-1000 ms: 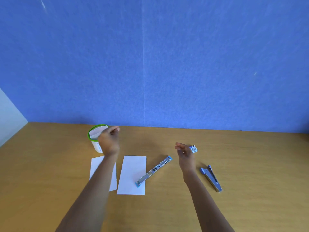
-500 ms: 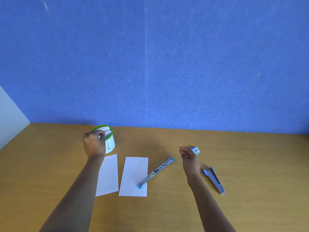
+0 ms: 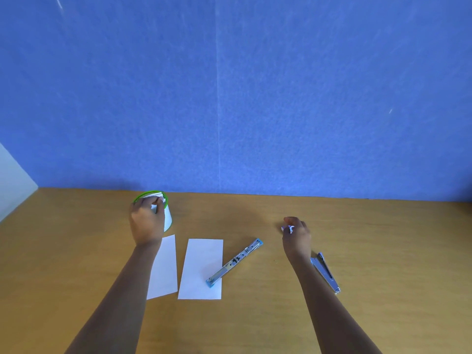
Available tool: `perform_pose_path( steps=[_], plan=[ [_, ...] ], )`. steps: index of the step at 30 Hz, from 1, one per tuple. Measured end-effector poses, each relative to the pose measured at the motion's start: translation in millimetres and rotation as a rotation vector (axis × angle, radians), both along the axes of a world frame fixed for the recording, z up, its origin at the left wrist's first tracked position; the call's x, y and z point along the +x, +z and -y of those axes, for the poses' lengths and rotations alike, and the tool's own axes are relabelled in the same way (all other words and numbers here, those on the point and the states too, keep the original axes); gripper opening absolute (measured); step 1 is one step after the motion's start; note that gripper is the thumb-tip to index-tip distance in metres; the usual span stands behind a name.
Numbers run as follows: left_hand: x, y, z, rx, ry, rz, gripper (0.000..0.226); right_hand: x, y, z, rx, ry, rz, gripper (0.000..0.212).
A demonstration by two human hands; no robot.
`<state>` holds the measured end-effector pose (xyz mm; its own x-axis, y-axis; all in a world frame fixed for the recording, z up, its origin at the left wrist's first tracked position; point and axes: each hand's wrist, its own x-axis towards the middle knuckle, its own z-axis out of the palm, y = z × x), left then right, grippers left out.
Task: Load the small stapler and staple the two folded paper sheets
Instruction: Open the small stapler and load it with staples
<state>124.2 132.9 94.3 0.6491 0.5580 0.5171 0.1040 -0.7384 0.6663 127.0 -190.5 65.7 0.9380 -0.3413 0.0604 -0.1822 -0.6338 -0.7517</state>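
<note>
Broadly, a flat honey-coloured wooden tabletop runs back to a blue felt-textured wall panel, with a pale white side wall at far left. Two folded white paper sheets lie side by side near the middle. A slim metal stapler with light-blue ends lies opened flat, its near end on the right-hand sheet. A closed silver-blue stapler lies well apart on the right. The left hand curls its fingers over a green-rimmed white cup, gripping white paper inside. The right hand pinches a tiny white-and-blue staple box.
</note>
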Motion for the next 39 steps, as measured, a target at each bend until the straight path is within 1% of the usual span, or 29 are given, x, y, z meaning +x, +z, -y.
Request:
perform_pose_path(
  steps=[3,5,7,11,17,20,23,25,26,29,32,33,35,37,39],
  plan=[
    [1,0,12,0.038,-0.047,0.031,0.009,8,-4,13,-0.208,0.06,-0.086,0.036],
    [3,-1,19,0.045,-0.08,0.025,0.009,13,-6,21,-0.271,0.082,-0.147,0.041],
    [4,-3,29,0.006,-0.112,0.003,0.01,17,-8,26,-0.311,0.105,-0.215,0.045],
    [3,-9,49,-0.07,-0.191,-0.01,0.01,23,-13,29,-0.335,0.122,-0.286,0.047],
    [-1,-18,79,-0.075,-0.258,-0.054,0.009,24,-25,19,-0.313,0.075,-0.246,0.053],
    [-4,-22,91,-0.065,-0.277,-0.078,0.009,26,-28,18,-0.33,0.047,-0.222,0.047],
    [-6,-25,100,-0.093,-0.284,-0.098,0.01,28,-28,19,-0.293,0.036,-0.203,0.044],
    [-7,-25,104,-0.127,-0.294,-0.101,0.01,27,-24,16,-0.217,0.039,-0.146,0.047],
    [-7,-25,107,-0.148,-0.304,-0.101,0.011,26,-21,13,-0.167,0.056,-0.083,0.05],
    [-7,-23,113,-0.191,-0.334,-0.108,0.012,19,-9,-3,-0.05,0.166,0.144,0.053],
    [-8,-20,122,-0.241,-0.384,-0.098,0.011,10,6,-22,-0.015,0.293,0.265,0.054],
    [-8,-18,126,-0.294,-0.401,-0.106,0.012,7,11,-29,-0.008,0.342,0.297,0.055],
    [-9,-13,133,-0.477,-0.45,-0.169,0.014,-1,19,-42,-0.005,0.438,0.337,0.057],
    [-9,-8,140,-0.667,-0.5,-0.254,0.023,-10,25,-53,-0.004,0.52,0.347,0.059],
    [-9,-5,147,-0.767,-0.516,-0.312,0.032,-18,28,-62,-0.001,0.57,0.339,0.06]
  ],
)
